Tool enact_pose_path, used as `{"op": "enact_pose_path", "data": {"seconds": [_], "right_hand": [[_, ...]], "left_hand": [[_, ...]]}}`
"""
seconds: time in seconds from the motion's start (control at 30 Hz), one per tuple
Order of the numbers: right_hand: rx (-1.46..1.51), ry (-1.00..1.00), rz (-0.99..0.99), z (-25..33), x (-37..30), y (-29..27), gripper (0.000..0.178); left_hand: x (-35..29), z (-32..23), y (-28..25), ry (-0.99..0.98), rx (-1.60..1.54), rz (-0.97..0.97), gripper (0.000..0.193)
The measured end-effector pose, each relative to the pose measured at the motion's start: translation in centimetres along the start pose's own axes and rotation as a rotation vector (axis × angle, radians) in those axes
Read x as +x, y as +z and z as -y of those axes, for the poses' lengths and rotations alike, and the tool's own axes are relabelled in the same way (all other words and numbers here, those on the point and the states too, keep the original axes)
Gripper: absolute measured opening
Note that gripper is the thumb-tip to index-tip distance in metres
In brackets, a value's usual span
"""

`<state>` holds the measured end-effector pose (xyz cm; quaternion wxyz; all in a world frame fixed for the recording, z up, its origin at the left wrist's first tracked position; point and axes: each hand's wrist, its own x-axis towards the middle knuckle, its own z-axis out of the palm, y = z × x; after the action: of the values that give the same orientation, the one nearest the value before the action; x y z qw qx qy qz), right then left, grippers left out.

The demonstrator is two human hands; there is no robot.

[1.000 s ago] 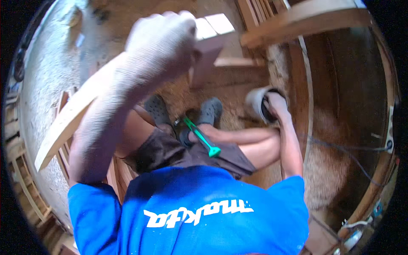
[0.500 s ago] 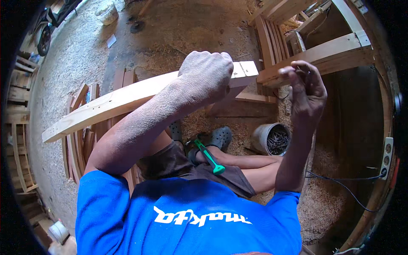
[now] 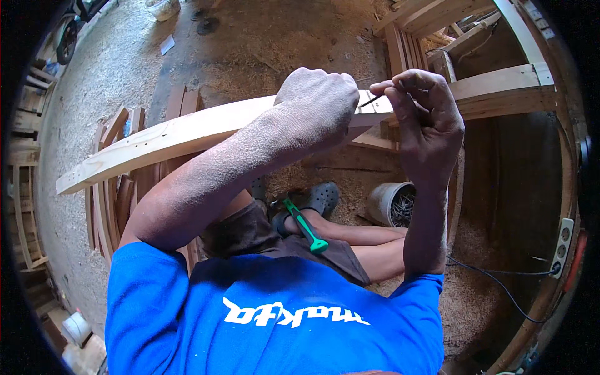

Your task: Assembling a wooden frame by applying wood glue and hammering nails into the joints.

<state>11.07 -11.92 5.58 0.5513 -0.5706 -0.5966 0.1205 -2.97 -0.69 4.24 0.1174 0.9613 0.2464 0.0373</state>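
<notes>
Your left hand is gripping the long, pale wooden beam near its right end, the fingers curling closed over the wood (their tips are hiding from view). Your right hand is pinching a thin, dark metal nail between thumb and fingertips, and the nail is slanting toward the beam's top face, just beside your left fist. Below, a green-handled hammer is lying over your bent legs, near a round, whitish bucket that is holding grey nails.
</notes>
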Motion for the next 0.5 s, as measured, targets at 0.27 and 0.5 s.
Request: {"op": "enact_pose_path", "data": {"seconds": [0.27, 0.5], "right_hand": [[-0.040, -0.057, 0.016, -0.7, 0.4, 0.3, 0.015], [-0.123, 0.020, 0.052, 0.7, 0.3, -0.1, 0.014]], "left_hand": [[0.2, 0.0, 0.1, -0.033, 0.013, 0.005, 0.048], [0.1, -0.1, 0.3, -0.018, 0.025, 0.015, 0.044]]}}
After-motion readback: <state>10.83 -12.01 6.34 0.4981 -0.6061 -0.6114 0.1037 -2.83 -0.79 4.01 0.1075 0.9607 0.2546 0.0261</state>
